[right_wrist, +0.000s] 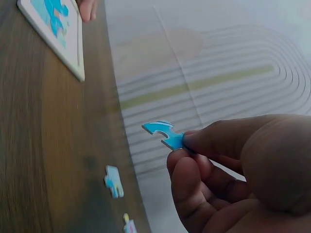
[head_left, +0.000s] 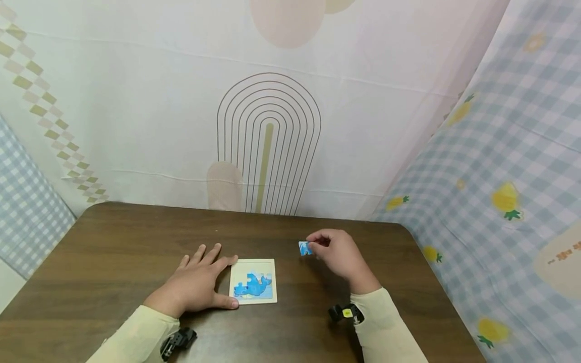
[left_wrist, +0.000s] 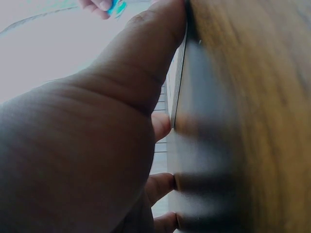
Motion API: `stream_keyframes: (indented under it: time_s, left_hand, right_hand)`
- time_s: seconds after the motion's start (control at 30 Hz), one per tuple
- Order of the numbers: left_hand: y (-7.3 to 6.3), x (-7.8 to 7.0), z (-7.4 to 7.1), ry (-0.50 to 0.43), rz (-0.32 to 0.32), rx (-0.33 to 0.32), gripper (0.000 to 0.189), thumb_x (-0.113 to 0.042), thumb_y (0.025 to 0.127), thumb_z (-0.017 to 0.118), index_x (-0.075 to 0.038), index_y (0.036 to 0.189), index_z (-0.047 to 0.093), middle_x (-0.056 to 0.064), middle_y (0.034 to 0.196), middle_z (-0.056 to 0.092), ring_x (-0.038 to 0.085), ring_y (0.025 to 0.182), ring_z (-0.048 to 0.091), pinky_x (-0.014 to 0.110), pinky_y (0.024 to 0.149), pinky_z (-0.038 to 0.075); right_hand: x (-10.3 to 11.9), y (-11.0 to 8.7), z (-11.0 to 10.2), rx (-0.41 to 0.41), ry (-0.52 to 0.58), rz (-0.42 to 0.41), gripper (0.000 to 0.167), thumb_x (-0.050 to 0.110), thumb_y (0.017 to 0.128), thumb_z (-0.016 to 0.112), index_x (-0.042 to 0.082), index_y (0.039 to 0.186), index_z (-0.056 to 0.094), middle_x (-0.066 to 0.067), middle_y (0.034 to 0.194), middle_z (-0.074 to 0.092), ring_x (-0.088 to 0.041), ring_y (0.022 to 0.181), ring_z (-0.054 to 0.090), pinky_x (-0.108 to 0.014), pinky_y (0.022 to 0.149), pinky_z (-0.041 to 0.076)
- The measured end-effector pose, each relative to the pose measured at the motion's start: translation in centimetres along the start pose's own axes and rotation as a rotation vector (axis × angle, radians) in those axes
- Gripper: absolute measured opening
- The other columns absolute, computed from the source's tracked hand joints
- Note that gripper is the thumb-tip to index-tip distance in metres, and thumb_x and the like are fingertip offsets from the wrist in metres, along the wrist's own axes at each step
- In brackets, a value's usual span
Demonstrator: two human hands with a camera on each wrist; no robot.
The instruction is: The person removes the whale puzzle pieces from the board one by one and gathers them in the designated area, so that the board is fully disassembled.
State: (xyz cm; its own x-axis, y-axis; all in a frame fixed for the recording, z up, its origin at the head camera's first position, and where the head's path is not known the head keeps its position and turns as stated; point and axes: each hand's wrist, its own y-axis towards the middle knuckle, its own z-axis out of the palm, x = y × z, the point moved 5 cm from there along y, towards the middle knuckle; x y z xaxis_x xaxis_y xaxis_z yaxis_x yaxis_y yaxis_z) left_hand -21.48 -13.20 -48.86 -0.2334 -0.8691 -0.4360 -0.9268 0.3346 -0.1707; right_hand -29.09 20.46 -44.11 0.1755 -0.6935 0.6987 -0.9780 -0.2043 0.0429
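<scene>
A pale-framed jigsaw tray (head_left: 252,304) lies flat on the brown table, a partly assembled blue sea-animal picture (head_left: 258,286) in its lower part. My left hand (head_left: 195,285) is spread on the table at the tray's left side. Its thumb touches the lower left corner and its index finger the upper left one. My right hand (head_left: 338,254) pinches a blue puzzle piece (right_wrist: 167,136) between thumb and fingertips, raised above the table to the right of the tray. Two loose puzzle pieces, one white and blue (right_wrist: 114,182) and one partly cut off (right_wrist: 129,224), lie below it in the right wrist view.
The table (head_left: 281,335) ends at a white patterned cloth (head_left: 159,126) behind it. A checked cloth with yellow fruit prints (head_left: 490,166) hangs along the right side. A dark camera mount (head_left: 178,343) sits on the left wrist, another (head_left: 346,313) on the right.
</scene>
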Motion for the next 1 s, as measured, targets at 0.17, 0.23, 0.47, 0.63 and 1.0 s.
stream_keyframes:
  time_s: [0.17, 0.23, 0.47, 0.63, 1.0]
  left_hand:
    - [0.0, 0.2, 0.1, 0.001, -0.004, 0.003, 0.115, -0.085, 0.077, 0.085, -0.032, 0.172, 0.048, 0.026, 0.185, 0.024, 0.065, 0.168, 0.015, 0.089, 0.126, 0.018]
    - [0.0, 0.2, 0.1, 0.002, -0.006, 0.002, 0.115, -0.085, 0.077, 0.085, -0.032, 0.172, 0.048, 0.026, 0.185, 0.024, 0.065, 0.168, 0.015, 0.089, 0.126, 0.018]
    - [0.1, 0.2, 0.1, 0.003, -0.002, -0.008, 0.115, -0.085, 0.077, 0.086, -0.032, 0.172, 0.048, 0.026, 0.185, 0.025, 0.065, 0.168, 0.016, 0.090, 0.126, 0.018]
    - [0.2, 0.2, 0.1, 0.006, -0.002, -0.008, 0.116, -0.085, 0.077, 0.086, -0.032, 0.172, 0.047, 0.025, 0.185, 0.025, 0.064, 0.169, 0.015, 0.089, 0.126, 0.018]
    - [0.2, 0.2, 0.1, 0.007, -0.007, -0.013, 0.116, -0.085, 0.076, 0.087, -0.032, 0.172, 0.048, 0.025, 0.185, 0.025, 0.064, 0.169, 0.016, 0.089, 0.127, 0.018]
  right_hand:
    - [-1.7, 0.3, 0.2, 0.039, 0.052, 0.069, 0.010, 0.016, 0.106, 0.079, 0.013, 0.113, 0.086, 0.000, 0.087, 0.077, -0.015, 0.077, 0.073, -0.033, 0.073, 0.060]
    - [-2.2, 0.5, 0.5, 0.059, 0.082, 0.088, 0.010, 0.014, 0.106, 0.078, 0.011, 0.113, 0.086, -0.001, 0.086, 0.076, -0.016, 0.076, 0.073, -0.034, 0.074, 0.062]
    - [-3.3, 0.7, 1.6, 0.097, 0.102, 0.117, 0.010, 0.010, 0.106, 0.076, 0.006, 0.110, 0.085, -0.004, 0.085, 0.075, -0.017, 0.073, 0.073, -0.033, 0.071, 0.063]
    - [-3.6, 0.9, 2.0, 0.078, 0.044, 0.112, 0.007, 0.010, 0.105, 0.078, 0.008, 0.106, 0.085, -0.002, 0.081, 0.075, -0.015, 0.071, 0.070, -0.031, 0.066, 0.057]
    - [-3.7, 1.0, 2.2, 0.033, -0.090, 0.106, 0.006, 0.013, 0.102, 0.082, 0.009, 0.097, 0.084, 0.003, 0.081, 0.075, -0.013, 0.067, 0.065, -0.029, 0.062, 0.055]
